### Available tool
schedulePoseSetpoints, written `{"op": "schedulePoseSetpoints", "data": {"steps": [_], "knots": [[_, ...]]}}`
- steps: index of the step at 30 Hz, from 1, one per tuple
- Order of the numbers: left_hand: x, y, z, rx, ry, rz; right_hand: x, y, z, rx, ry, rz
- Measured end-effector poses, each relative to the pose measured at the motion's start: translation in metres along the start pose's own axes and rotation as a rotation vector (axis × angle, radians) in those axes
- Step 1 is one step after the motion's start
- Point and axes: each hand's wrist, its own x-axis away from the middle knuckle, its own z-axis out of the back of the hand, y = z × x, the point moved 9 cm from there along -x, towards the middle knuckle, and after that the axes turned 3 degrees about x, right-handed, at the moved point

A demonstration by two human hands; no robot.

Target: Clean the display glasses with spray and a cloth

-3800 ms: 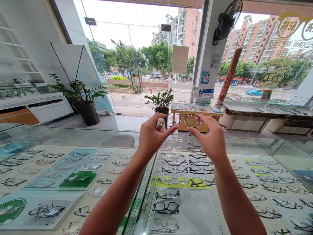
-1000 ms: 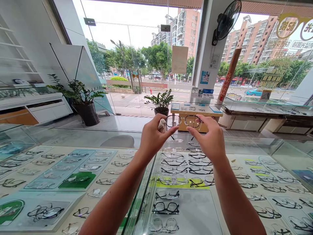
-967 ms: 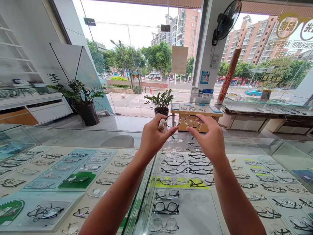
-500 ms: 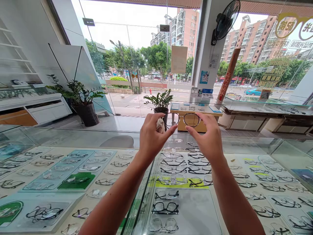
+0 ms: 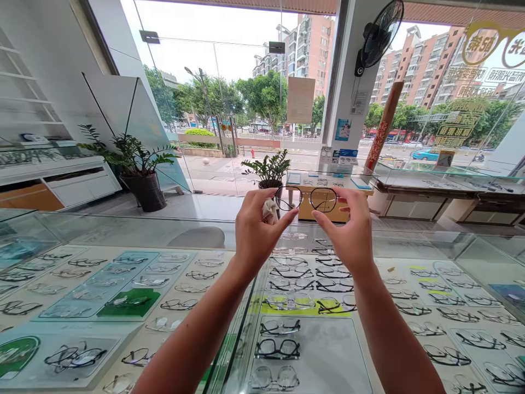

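Glasses [image 5: 323, 200] above display case [image 5: 404, 243], potted plant [image 5: 268, 171] behind

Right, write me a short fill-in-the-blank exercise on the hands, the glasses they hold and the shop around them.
1. Of the left hand and the right hand, only the ____ one also shows a pale cloth.
2. The number of hands holding up the glasses is ____.
3. On the pillar, the fan is mounted ____ than the blue poster.
4. Both potted plants have leaves that are coloured ____.

Missing words: left; two; higher; green.
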Motion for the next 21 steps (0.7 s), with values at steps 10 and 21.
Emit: {"op": "schedulePoseSetpoints", "data": {"steps": [10, 21], "knots": [[0.0, -0.002, -0.005, 0.008, -0.062, 0.02, 0.001, 0.01, -0.004, -0.126, -0.029, -0.134], [-0.003, 0.006, 0.01, 0.001, 0.035, -0.028, 0.0, 0.046, -0.022, -0.593, -0.106, -0.411]]}}
